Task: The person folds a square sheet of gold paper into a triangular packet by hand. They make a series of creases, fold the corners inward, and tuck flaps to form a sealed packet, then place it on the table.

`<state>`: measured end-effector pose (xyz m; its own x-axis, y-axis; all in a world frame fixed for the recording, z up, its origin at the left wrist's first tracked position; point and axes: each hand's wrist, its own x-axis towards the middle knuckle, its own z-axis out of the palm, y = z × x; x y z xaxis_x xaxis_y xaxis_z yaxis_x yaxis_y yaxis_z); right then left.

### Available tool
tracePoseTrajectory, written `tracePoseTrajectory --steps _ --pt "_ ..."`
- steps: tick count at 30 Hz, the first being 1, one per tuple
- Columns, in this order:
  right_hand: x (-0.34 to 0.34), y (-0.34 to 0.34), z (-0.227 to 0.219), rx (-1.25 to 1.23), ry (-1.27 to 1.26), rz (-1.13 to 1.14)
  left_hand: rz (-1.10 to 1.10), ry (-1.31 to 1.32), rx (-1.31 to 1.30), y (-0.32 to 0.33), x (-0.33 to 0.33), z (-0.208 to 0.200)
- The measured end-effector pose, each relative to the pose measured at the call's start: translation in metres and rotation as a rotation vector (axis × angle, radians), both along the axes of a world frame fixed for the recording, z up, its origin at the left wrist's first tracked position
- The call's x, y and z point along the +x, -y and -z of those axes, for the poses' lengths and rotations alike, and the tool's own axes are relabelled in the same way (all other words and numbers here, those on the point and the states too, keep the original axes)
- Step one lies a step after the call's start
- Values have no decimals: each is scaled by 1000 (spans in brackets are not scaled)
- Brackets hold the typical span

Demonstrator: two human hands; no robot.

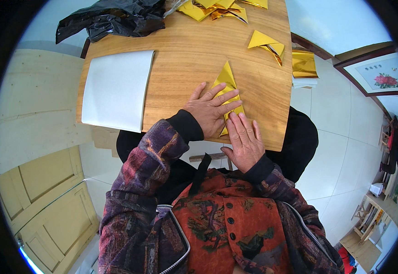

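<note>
A gold foil paper [227, 74], folded into a narrow triangle, lies on the wooden table near its front edge, its point toward the far side. My left hand [207, 108] rests flat across it, fingers spread and stretched to the right. Just nearer to me, my right hand [244, 140] lays its straight fingers on the paper's lower right edge. Both hands are open and press on the paper without gripping it. The middle of the paper is partly hidden under the fingers.
A stack of white paper [116, 89] lies on the table's left. A black plastic bag [116, 20] is at the back left. Folded gold pieces [203, 10] sit at the far edge, another folded gold piece [266, 43] at the right. Gold sheets [304, 64] rest beyond the right edge.
</note>
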<state>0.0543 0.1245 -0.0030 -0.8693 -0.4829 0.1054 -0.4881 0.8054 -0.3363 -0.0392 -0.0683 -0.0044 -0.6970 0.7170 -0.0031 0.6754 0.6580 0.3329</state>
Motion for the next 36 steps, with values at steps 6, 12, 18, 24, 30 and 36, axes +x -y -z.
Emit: tracePoseTrajectory --steps 6,12,18,24,30,36 --pt "0 1 0 16 -12 4 -3 0 -16 0 0 2" --pt "0 2 2 20 -17 11 -4 -12 -22 -1 0 2" --pt "1 2 2 25 -21 13 -3 -25 -20 0 0 4" --pt "1 2 1 55 -21 20 -8 -15 -67 -2 -1 3" --pt "1 2 2 75 -50 21 -11 -1 -65 -2 -2 1" --pt "3 4 7 80 -95 24 16 -11 -72 -1 -5 2"
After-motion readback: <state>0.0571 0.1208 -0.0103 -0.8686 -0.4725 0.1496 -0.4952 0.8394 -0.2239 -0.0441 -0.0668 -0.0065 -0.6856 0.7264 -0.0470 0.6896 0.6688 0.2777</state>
